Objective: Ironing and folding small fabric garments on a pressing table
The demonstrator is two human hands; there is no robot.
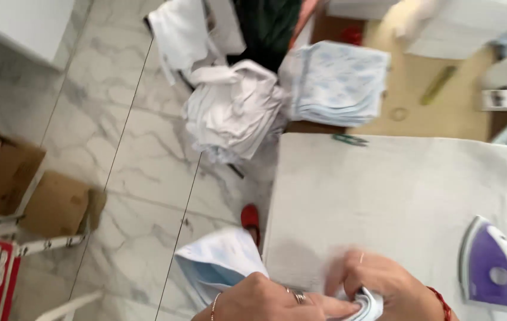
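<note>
White, blue-printed cloth (220, 261) is pinched in both hands at the near edge of the padded worktop (396, 184): left hand (265, 300) and right hand (384, 288) close their fingers on one corner, the rest hanging left. Folding seems under way. Purple iron (491, 264) rests right; folded matching cloths (336, 83) lie far; cardboard boxes (21, 184) sit on the left floor

A purple iron (492, 266) is set on the white ironing pad (396, 190). Beyond the pad, folded blue-patterned cloths (336, 83) and crumpled white laundry (232, 110) are piled; cardboard boxes (21, 184) are seen left of it.
</note>
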